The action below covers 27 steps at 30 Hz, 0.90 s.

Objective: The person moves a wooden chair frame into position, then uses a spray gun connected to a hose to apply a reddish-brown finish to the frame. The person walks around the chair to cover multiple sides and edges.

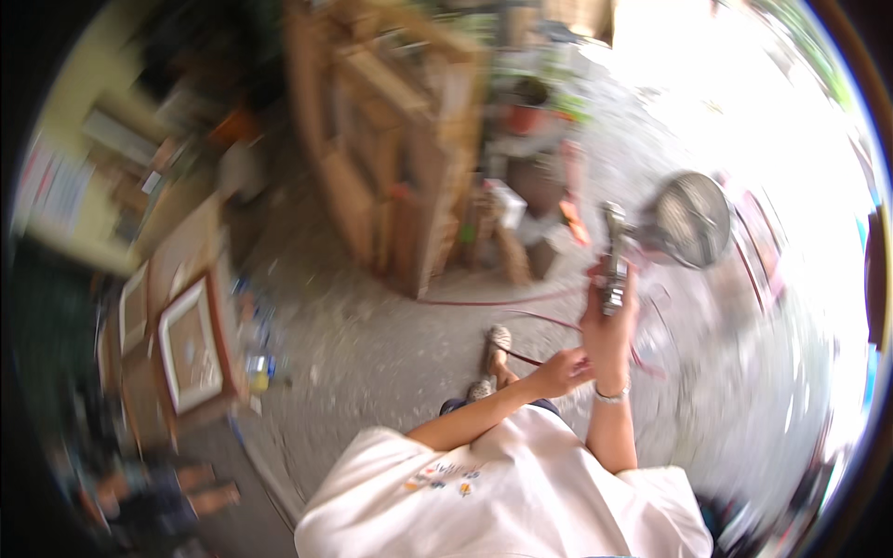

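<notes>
My right hand [609,321] is wrapped around a silver metal spray gun [614,260], held out in front of me to the right. A round grey metal cup [693,219] sits beside the gun's head and looks joined to it. Close to my right wrist, my left hand [563,372] has its fingers curled closed. What they grip, if anything, is hidden. A thin dark red hose [521,357] runs behind my left forearm toward both hands. Motion blurs much of the picture.
Wooden door-like frames [400,158] stand upright ahead. At left is a wooden panel piece [191,344] with white insets, with bottles [260,367] beside it. A potted plant [526,112] stands farther off. More red hose [493,302] crosses the concrete floor [344,344]. Another person's limbs [209,493] show at lower left.
</notes>
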Tool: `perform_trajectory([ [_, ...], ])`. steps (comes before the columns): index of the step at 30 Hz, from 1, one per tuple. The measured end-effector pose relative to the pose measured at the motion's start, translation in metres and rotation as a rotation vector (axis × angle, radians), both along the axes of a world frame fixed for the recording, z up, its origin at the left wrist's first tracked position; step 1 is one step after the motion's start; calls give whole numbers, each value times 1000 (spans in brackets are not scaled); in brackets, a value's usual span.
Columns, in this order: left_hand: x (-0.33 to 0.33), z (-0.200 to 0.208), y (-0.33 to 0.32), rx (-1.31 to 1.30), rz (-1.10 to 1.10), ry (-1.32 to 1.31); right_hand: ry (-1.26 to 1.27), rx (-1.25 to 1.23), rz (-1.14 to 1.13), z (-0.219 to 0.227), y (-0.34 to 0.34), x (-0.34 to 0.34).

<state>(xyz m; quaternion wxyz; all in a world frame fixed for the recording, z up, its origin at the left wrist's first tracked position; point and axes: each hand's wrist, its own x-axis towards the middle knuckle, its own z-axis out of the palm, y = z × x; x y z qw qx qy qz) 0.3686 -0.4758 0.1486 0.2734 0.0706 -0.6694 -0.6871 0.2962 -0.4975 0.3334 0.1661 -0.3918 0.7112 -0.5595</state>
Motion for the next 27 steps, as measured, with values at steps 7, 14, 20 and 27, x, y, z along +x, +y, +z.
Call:
perform_trajectory([
  [7,-7,-124,97,-167,-409,-403,128,-262,-325,26,142,-45],
  [14,38,-198,107,-584,-557,-1072,239,-326,-737,26,323,-88],
  [20,39,-216,139,-881,-421,-1383,81,-285,-1072,18,499,-134],
  [27,-68,-202,292,-809,-487,-1324,246,-132,-1213,-13,686,-183],
])
